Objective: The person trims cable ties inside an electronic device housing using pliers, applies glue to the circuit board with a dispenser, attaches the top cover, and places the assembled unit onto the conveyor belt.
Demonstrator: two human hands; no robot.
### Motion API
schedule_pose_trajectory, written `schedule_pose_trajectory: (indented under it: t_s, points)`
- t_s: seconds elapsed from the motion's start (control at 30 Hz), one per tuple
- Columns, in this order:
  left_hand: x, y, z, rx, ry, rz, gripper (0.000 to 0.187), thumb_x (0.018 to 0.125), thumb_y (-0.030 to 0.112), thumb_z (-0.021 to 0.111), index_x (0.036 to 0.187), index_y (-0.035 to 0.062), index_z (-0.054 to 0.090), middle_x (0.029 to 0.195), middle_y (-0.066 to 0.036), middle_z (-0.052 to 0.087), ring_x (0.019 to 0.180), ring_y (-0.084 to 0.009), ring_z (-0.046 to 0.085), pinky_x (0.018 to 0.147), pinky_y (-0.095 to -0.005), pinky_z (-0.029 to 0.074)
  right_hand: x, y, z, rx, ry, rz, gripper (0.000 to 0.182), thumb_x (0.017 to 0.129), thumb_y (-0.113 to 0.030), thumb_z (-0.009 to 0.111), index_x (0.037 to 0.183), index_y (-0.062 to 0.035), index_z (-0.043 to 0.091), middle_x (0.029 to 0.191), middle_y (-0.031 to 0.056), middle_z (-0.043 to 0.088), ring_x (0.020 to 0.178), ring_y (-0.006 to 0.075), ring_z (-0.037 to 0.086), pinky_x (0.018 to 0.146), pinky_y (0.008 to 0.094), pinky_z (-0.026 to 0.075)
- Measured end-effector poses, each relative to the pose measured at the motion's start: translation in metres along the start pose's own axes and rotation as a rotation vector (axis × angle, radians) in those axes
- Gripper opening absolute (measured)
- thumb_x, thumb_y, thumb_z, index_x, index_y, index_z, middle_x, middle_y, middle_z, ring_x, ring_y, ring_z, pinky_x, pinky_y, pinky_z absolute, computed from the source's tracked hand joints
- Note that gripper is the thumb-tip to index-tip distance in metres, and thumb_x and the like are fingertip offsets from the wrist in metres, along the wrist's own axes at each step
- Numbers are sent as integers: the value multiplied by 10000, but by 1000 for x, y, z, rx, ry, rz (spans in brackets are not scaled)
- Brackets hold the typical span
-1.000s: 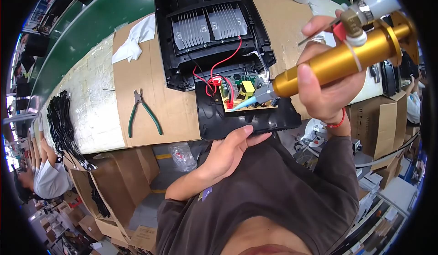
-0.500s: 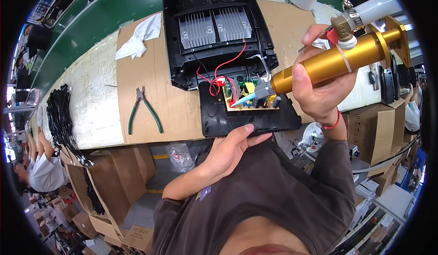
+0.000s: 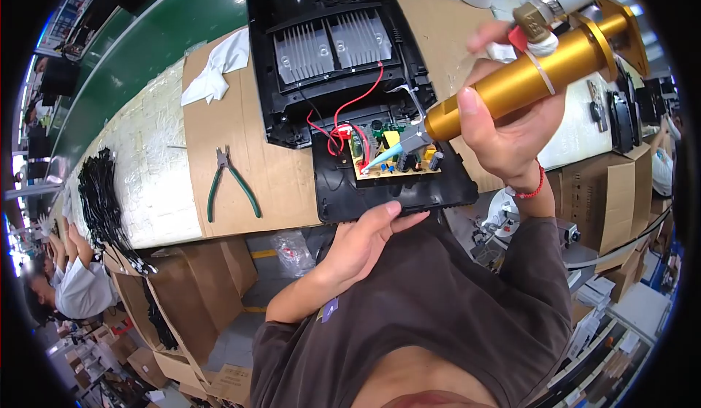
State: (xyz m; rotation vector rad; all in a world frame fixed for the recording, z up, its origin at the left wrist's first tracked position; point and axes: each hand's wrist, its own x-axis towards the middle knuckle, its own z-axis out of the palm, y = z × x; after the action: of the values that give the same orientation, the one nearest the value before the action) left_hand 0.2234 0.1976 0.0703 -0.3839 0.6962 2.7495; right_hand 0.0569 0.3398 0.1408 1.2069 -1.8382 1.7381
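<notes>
My right hand (image 3: 511,120) is wrapped round a gold cylindrical dispenser (image 3: 526,79), its index finger raised near the red valve lever. The dispenser's pale blue nozzle (image 3: 385,156) slants down to the left side of a circuit board (image 3: 398,166), by the red wire ends. The board lies on a black cover (image 3: 347,200), whose near edge my left hand (image 3: 365,241) holds between thumb and fingers. Red and black wires run from the board to a black housing (image 3: 292,109) with two finned metal heatsinks (image 3: 332,47).
Green-handled pliers (image 3: 228,182) and a white cloth (image 3: 219,65) lie left of the housing. Farther left is a bundle of black cables (image 3: 102,196). Open cardboard boxes (image 3: 201,280) stand below the table edge. Other people are at the far left and right.
The view has shifted slightly. The nozzle tip has moved slightly left over the board, and white material now shows at the tip. My right index finger has lifted away from the valve.
</notes>
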Motion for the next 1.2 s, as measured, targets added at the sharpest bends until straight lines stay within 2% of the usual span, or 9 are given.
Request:
schedule_pose_trajectory:
  t_s: [0.07, 0.13, 0.3, 0.4, 0.53, 0.67, 1.07, 1.17, 1.2]
  points:
    - [-6, 1, -12, 574, -74, 27, 333, 926, 162, 571, 1189, -41, 576, 1149, -104, 637, 1100, -218, 591, 972, -331, 443, 6, -1, -7, 2, 17, 36, 631, 777, 7, 617, 1316, 62, 292, 1174, 274, 512, 572, 66, 525, 529, 191, 417]
    - [-10, -1, -20, 1230, 70, 148, 337, 855, 225, 677, 1088, -14, 637, 1057, -113, 668, 957, -160, 613, 852, -289, 464, 13, -1, -25, -28, 70, 109, 610, 780, -33, 624, 1298, 59, 317, 1181, 257, 545, 561, 47, 517, 516, 181, 408]
    - [1, -17, -43, 987, 412, 527, 209, 780, -4, 691, 974, -58, 634, 952, -67, 659, 897, -144, 610, 797, -290, 483, 31, 51, -107, -124, 222, 222, 551, 758, -69, 649, 1231, -11, 371, 1072, 103, 560, 762, 158, 602, 685, 283, 515]
    - [7, -23, -55, 952, 482, 699, 221, 777, -25, 689, 983, -64, 618, 950, -68, 649, 877, -152, 607, 807, -294, 484, 23, 114, -167, -58, 338, 265, 560, 748, -59, 648, 1240, -19, 385, 1032, 96, 575, 809, 155, 600, 715, 310, 521]
    - [1, -24, -71, 1091, 509, 692, 306, 789, -17, 680, 1072, -34, 565, 986, -69, 612, 838, -121, 582, 755, -256, 477, 8, 168, -226, -508, 426, 310, 510, 739, -68, 662, 1196, -24, 439, 989, 96, 587, 847, 195, 610, 747, 334, 522]
    - [2, -26, -81, 1139, 489, 735, 245, 801, -10, 673, 1026, -36, 580, 935, -65, 612, 802, -111, 576, 687, -251, 479, 8, 173, -239, -579, 438, 293, 501, 734, -82, 674, 1178, -27, 450, 934, 105, 599, 852, 226, 618, 763, 336, 520]
    - [3, -22, -79, 1238, 528, 899, 245, 825, -64, 624, 1066, -56, 579, 1002, -93, 643, 884, -143, 604, 798, -275, 476, 7, 194, -233, -642, 396, 256, 503, 714, -139, 673, 1154, -32, 453, 879, 138, 612, 785, 269, 610, 719, 367, 504]
    - [11, -26, -71, 1165, 609, 980, 270, 780, -62, 644, 1037, -54, 561, 968, -90, 609, 860, -147, 576, 772, -274, 455, 2, 193, -230, -525, 353, -180, 511, 719, -144, 669, 1167, -33, 450, 883, 144, 614, 798, 281, 618, 732, 371, 506]
    - [14, -27, -67, 1027, 665, 1043, 272, 735, -50, 672, 979, -43, 554, 912, -75, 575, 828, -148, 547, 750, -271, 431, 2, 193, -231, -590, 353, 64, 524, 723, -145, 671, 1180, -35, 441, 889, 150, 615, 813, 294, 619, 745, 378, 506]
